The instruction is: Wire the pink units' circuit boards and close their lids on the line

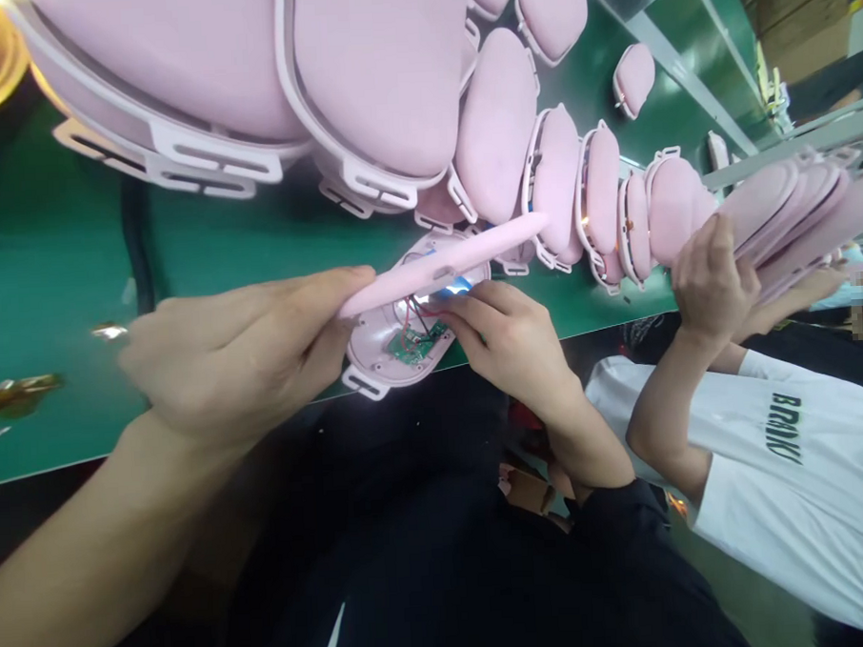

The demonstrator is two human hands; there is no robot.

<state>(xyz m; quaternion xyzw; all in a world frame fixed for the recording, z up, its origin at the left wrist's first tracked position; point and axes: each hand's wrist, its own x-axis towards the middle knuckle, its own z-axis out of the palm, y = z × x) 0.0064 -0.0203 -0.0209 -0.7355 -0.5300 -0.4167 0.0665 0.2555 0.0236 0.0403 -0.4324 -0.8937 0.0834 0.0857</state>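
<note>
My left hand (pixel 239 346) pinches one end of a pink plastic cover (pixel 436 271), seen nearly edge-on and tilted above an opened pink casing (pixel 375 350). Inside the casing lie a green circuit board (pixel 408 346), thin red and black wires (pixel 411 315) and a blue-white shiny part (pixel 458 286). My right hand (pixel 514 344) reaches in at the casing's right side, its thumb and fingertips closed together by the wires. What exactly those fingertips pinch is too small to make out. A white-edged strap loop (pixel 366 384) sticks out at the casing's near end.
Many pink casings (pixel 378 78) with slotted loops line the green table (pixel 63 244), running off to the right. A black cable (pixel 136 241) and bits of amber tape (pixel 20 394) lie at left. A co-worker's hand (pixel 716 278) holds stacked pink pieces at right.
</note>
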